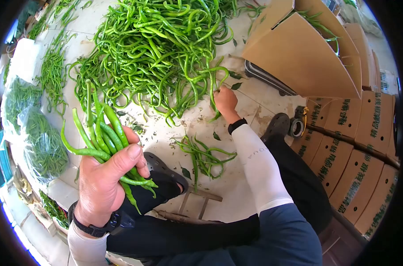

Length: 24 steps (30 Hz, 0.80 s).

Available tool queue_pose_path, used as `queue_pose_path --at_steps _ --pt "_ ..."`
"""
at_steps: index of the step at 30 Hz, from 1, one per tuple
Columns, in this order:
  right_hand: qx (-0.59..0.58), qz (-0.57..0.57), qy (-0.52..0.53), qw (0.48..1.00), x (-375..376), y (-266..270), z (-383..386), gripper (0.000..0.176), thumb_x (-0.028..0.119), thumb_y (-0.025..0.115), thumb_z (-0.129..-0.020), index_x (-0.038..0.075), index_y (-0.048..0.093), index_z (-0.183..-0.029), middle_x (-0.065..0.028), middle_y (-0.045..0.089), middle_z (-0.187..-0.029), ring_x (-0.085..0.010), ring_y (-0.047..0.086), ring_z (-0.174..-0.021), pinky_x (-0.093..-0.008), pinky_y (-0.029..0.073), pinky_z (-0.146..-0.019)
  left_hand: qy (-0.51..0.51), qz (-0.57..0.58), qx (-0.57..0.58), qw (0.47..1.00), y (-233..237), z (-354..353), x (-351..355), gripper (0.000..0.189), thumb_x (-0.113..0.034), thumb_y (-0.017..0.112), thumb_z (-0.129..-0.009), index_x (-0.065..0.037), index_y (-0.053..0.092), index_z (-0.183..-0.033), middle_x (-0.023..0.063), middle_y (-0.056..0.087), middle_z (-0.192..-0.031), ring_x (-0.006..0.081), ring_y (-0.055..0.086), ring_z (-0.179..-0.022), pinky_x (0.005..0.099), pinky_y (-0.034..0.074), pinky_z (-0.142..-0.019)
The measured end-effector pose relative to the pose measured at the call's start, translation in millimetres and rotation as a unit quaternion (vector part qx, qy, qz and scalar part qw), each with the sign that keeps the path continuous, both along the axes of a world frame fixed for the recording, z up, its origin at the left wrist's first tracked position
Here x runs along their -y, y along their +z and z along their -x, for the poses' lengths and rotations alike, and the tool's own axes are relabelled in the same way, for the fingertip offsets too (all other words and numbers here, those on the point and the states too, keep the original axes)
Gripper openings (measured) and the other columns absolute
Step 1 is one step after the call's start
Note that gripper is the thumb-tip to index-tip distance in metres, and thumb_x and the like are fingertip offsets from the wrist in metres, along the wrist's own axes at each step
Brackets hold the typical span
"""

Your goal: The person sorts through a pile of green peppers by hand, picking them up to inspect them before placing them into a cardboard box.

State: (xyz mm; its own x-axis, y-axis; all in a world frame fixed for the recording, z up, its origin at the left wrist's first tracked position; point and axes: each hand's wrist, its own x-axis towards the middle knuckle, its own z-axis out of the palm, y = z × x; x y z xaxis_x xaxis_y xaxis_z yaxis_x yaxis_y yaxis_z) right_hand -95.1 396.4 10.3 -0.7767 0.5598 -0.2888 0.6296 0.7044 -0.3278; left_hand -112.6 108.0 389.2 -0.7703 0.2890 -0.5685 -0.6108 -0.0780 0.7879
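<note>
My left hand [103, 179] is closed around a bunch of long green chili peppers [107, 135], thumb across the front, with stems up and tips poking out below. At the lower right edge of a big heap of green chili peppers [152, 48] on the floor, my right hand [226, 103] has its fingers curled in on a pepper; the fingertips are partly hidden. Between my feet lies a small loose group of green chili peppers [203, 157].
An open cardboard box [299, 55] with peppers inside stands on a scale [268, 77] at upper right. Stacked printed cartons [352, 155] and a tape roll [296, 127] are at right. Clear bags of peppers [44, 146] stand at left. A small wooden stool [201, 195] is below.
</note>
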Motion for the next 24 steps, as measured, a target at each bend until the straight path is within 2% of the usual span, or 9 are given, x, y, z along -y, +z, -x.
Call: queue_pose_path --at_steps 5,6,8,10,11,13,17,19,24 --pt "-0.032 -0.019 0.096 0.995 -31 -13 -47 0.02 0.022 0.064 -0.079 0.004 0.065 -0.085 -0.0186 0.067 -0.087 -0.0403 0.066 -0.085 -0.0513 0.052 -0.073 -0.005 -0.003 0.01 1.0 2 -2 -1 0.026 -0.007 0.07 -0.091 0.002 0.057 -0.111 0.0094 0.062 -0.083 0.021 0.064 -0.067 0.0329 0.054 -0.063" --pt "0.007 -0.043 0.171 0.984 -41 -3 -65 0.018 0.021 0.064 -0.079 0.003 0.064 -0.085 -0.0188 0.066 -0.087 -0.0407 0.065 -0.084 -0.051 0.052 -0.072 -0.023 0.0 0.018 1.0 5 -1 2 0.024 -0.008 0.069 -0.092 0.002 0.058 -0.11 0.0103 0.065 -0.083 0.0214 0.066 -0.069 0.0331 0.055 -0.065" --pt "0.052 -0.068 0.248 0.965 -58 26 -91 0.017 0.019 0.063 -0.079 0.003 0.063 -0.084 -0.019 0.066 -0.087 -0.0411 0.065 -0.083 -0.0507 0.052 -0.072 -0.021 -0.004 0.033 0.999 5 -1 4 0.024 -0.009 0.068 -0.092 0.001 0.058 -0.11 0.011 0.066 -0.084 0.0216 0.067 -0.071 0.0332 0.055 -0.067" --pt "0.037 0.015 0.313 0.949 -66 81 -101 0.019 0.014 0.069 -0.081 0.001 0.064 -0.094 -0.0157 0.067 -0.085 -0.0296 0.069 -0.079 -0.0434 0.054 -0.068 -0.021 -0.008 0.062 0.998 4 -4 6 0.023 -0.01 0.068 -0.092 0.001 0.059 -0.11 0.0125 0.069 -0.089 0.0214 0.07 -0.076 0.0331 0.057 -0.07" --pt "0.039 0.011 0.317 0.948 -64 114 -99 0.019 0.014 0.069 -0.081 0.001 0.064 -0.094 -0.0157 0.067 -0.085 -0.0296 0.069 -0.079 -0.0434 0.054 -0.068 -0.017 -0.012 0.062 0.998 2 -6 7 0.023 -0.01 0.068 -0.092 0.001 0.059 -0.11 0.0125 0.069 -0.089 0.0214 0.07 -0.076 0.0331 0.057 -0.07" --pt "0.158 0.31 0.127 0.929 -59 184 -90 0.016 0.011 0.072 -0.086 0.0 0.064 -0.094 -0.0098 0.065 -0.079 -0.0171 0.064 -0.069 -0.0334 0.052 -0.063 -0.034 -0.033 0.092 0.995 -5 -9 10 0.022 -0.011 0.068 -0.092 0.0 0.06 -0.109 0.0124 0.07 -0.089 0.021 0.07 -0.077 0.033 0.057 -0.07" --pt "0.121 0.431 0.082 0.89 -37 279 -87 0.015 0.013 0.069 -0.092 0.0 0.064 -0.094 -0.0058 0.062 -0.077 -0.0118 0.057 -0.065 -0.0275 0.05 -0.06 -0.054 -0.073 0.095 0.991 -28 -21 10 0.023 -0.012 0.067 -0.092 -0.002 0.061 -0.112 0.0132 0.072 -0.095 0.0235 0.073 -0.085 0.036 0.059 -0.075" --pt "0.054 0.568 0.059 0.819 -20 311 -87 0.01 0.01 0.065 -0.097 0.0 0.062 -0.097 -0.0059 0.063 -0.081 -0.012 0.06 -0.068 -0.0265 0.05 -0.061 -0.048 -0.1 0.101 0.989 -39 -29 8 0.023 -0.01 0.067 -0.093 -0.001 0.06 -0.112 0.0144 0.071 -0.098 0.0253 0.072 -0.089 0.0374 0.06 -0.077" --pt "0.0 0.679 0.046 0.733 31 359 -94 0.013 0.013 0.065 -0.097 0.001 0.061 -0.101 -0.008 0.062 -0.082 -0.0155 0.06 -0.071 -0.0291 0.049 -0.061 -0.018 -0.168 0.084 0.982 -26 -41 5 0.024 -0.009 0.065 -0.094 0.0 0.057 -0.115 0.0189 0.068 -0.111 0.033 0.069 -0.105 0.0408 0.059 -0.085"
